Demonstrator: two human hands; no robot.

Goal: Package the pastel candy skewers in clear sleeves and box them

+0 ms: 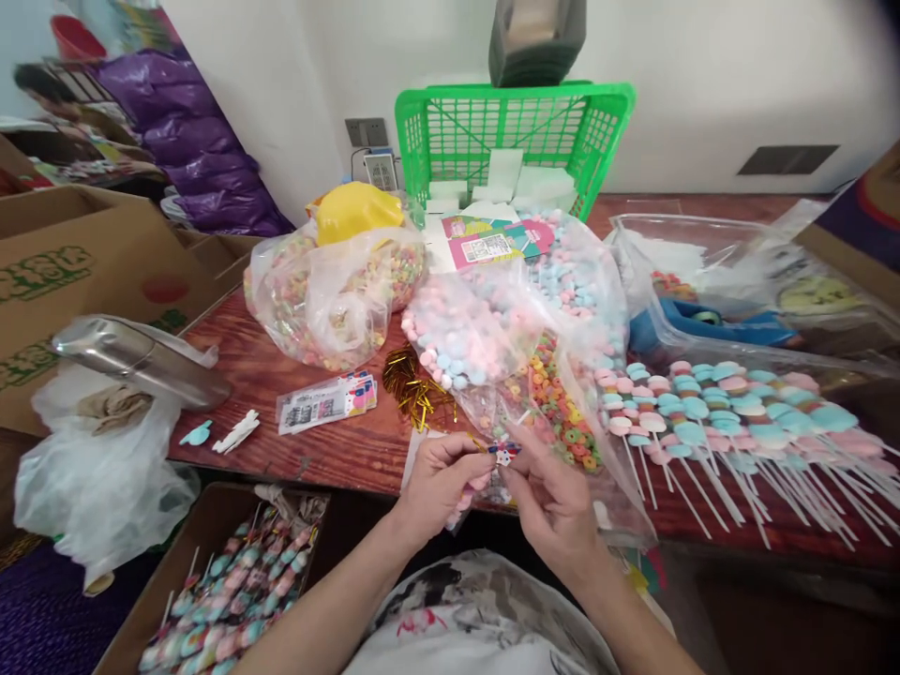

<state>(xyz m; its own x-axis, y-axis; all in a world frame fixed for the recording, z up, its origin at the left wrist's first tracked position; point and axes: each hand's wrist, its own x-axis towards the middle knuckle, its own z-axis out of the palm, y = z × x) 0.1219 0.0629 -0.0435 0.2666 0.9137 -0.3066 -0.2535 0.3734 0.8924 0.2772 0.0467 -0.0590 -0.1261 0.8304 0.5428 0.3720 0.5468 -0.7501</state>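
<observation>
Pinching a blue-red-and-white printed plastic packet, the left hand and right hand are holding fingers nearly closed; probably light, slippery, crushable, it is favouring edge holds.

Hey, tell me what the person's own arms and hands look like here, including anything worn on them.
The left hand and right hand are bare, without gloves. No sleeves, watch or bracelet show on the forearms. Below them is a white garment with dark, greyish and red patches.
</observation>
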